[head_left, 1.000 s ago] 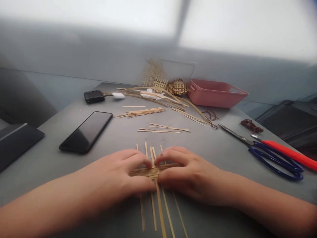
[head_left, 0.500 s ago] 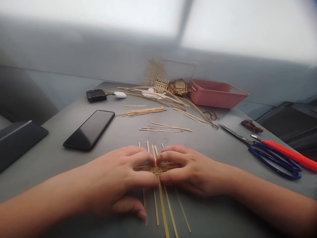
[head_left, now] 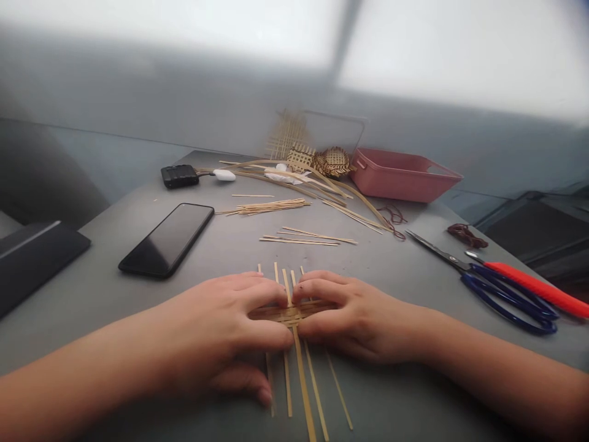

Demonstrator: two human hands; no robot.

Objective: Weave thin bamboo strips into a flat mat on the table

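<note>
A small lattice of woven bamboo strips point(head_left: 289, 317) lies flat on the grey table in front of me. Several strips run lengthwise toward me and fan out at the near end, crossed by short strips packed together in the middle. From the left, my left hand point(head_left: 225, 325) pinches the crossing between thumb and fingers; its other fingers curl beneath or beside it. On the opposite side my right hand point(head_left: 363, 313) grips the weave the same way, fingertips almost meeting those of the left. Both hands cover the outer ends of the crosswise strips.
Loose bamboo strips point(head_left: 308, 236) and a bundle of sticks point(head_left: 271, 207) lie beyond my hands. A phone point(head_left: 168, 239) is at left; scissors point(head_left: 460, 264) and a red-handled tool point(head_left: 538, 285) at right. Farther back stand a pink basket point(head_left: 400, 178) and small woven pieces point(head_left: 334, 161).
Both hands stay in nearly the same place on the weave. One lengthwise strip near the middle has shifted slightly to the right at its far end, apart from its neighbour.
</note>
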